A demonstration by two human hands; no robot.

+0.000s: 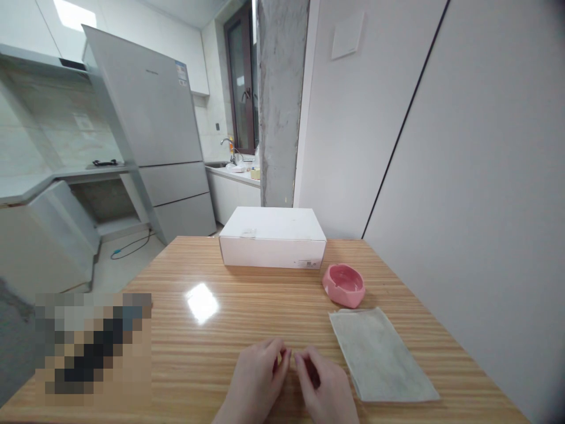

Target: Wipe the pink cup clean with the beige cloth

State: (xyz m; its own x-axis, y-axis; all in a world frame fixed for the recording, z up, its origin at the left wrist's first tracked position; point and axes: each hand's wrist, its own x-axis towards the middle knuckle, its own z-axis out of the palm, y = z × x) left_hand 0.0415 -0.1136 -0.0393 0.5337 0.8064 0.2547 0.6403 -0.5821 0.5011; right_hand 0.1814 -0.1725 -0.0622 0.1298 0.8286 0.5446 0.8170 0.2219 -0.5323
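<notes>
My left hand [258,374] and my right hand [324,386] rest close together on the wooden table [212,353] near its front edge. Their fingertips almost touch, and both hands have the fingers curled inward in a pinch. Whether anything sits between the fingers I cannot make out. A grey-white cloth [379,356] lies flat just right of my right hand. Beyond the cloth sits a pink ashtray [344,285]. A closed white box [272,237] stands at the far edge of the table.
A blurred-out patch [92,347] covers the table's left front. A white wall [463,176] runs along the table's right side. Behind stand a concrete pillar [280,100], a fridge [154,129] and a kitchen counter with a sink [232,168].
</notes>
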